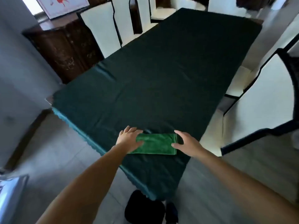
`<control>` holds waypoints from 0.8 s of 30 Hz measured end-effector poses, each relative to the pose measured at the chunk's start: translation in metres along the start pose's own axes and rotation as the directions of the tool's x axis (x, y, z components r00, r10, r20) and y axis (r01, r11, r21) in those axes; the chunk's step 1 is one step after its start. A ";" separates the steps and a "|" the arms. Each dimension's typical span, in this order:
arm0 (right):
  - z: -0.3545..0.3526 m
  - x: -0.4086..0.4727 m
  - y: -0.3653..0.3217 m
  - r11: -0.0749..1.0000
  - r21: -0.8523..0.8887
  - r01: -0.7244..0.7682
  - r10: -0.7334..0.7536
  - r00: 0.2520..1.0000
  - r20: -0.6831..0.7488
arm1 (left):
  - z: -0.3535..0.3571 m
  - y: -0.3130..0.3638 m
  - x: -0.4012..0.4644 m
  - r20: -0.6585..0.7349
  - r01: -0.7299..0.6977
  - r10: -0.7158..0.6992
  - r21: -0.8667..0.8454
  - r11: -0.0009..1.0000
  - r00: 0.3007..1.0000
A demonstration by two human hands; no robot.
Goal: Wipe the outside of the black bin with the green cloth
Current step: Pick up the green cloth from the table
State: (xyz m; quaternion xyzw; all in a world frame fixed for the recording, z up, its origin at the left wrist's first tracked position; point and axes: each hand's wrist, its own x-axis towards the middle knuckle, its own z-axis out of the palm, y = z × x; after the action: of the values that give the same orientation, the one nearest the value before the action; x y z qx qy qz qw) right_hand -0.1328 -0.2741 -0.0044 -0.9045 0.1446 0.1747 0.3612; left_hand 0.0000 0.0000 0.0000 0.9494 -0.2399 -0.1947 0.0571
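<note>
A folded green cloth (155, 143) lies flat on the dark green tablecloth (161, 75), close to the table's near corner. My left hand (129, 138) rests palm-down on the cloth's left end with its fingers spread. My right hand (186, 143) sits at the cloth's right end, with thumb and fingers spanning the short edge and touching it. Neither hand lifts the cloth. A black rounded shape (144, 206) stands on the floor below the table corner. It may be the black bin, but most of it is hidden.
White chairs with black trim line the table's left side (100, 29) and right side (262, 88). A dark wooden sideboard (64, 49) stands against the left wall. Grey tiled floor (56, 151) surrounds the table. A shiny grey object (9, 191) is at the lower left.
</note>
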 end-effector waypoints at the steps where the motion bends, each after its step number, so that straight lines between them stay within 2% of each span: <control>1: 0.004 0.006 0.003 1.000 0.024 0.000 0.000 1.000 0.020 | 0.003 0.004 0.003 0.038 0.005 -0.005 0.016 1.000 0.999; 4: 0.017 0.018 0.008 0.981 0.171 -0.093 0.086 0.995 0.052 | 0.016 0.012 0.012 0.098 0.062 -0.065 0.034 0.997 0.993; 5: 0.023 0.021 0.009 0.948 0.281 -0.150 0.143 0.989 0.042 | 0.019 0.011 0.014 0.104 0.084 -0.088 0.043 0.996 0.991; 7: 0.033 0.027 0.016 0.815 0.512 -0.272 0.279 0.958 0.064 | 0.026 0.012 0.020 0.124 0.112 -0.120 0.066 0.992 0.985; 8: 0.038 0.027 0.019 0.773 0.564 -0.291 0.308 0.949 0.068 | 0.027 0.013 0.021 0.115 0.119 -0.128 0.079 0.990 0.985; 15: 0.060 0.028 0.034 0.738 0.599 -0.311 0.350 0.935 0.055 | 0.033 0.021 0.043 0.098 0.059 -0.083 0.224 0.973 0.992; 18: 0.064 0.027 0.038 0.820 0.530 -0.217 0.259 0.966 -0.005 | 0.038 0.021 0.045 0.091 0.074 -0.089 0.155 0.985 0.992; 21: 0.069 0.027 0.039 0.889 0.424 -0.172 0.192 0.981 -0.005 | 0.039 0.025 0.041 0.091 0.092 -0.100 0.082 0.992 0.991; 24: 0.072 0.029 0.036 0.936 0.313 -0.159 0.170 0.985 -0.010 | 0.039 0.025 0.035 0.199 0.156 -0.140 -0.069 0.985 0.970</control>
State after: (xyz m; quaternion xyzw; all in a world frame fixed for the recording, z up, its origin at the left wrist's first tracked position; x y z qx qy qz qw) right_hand -0.1356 -0.2519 -0.0871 -0.8240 0.2520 0.1628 0.4806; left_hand 0.0021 -0.0392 -0.0431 0.9379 -0.1643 -0.2999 0.0590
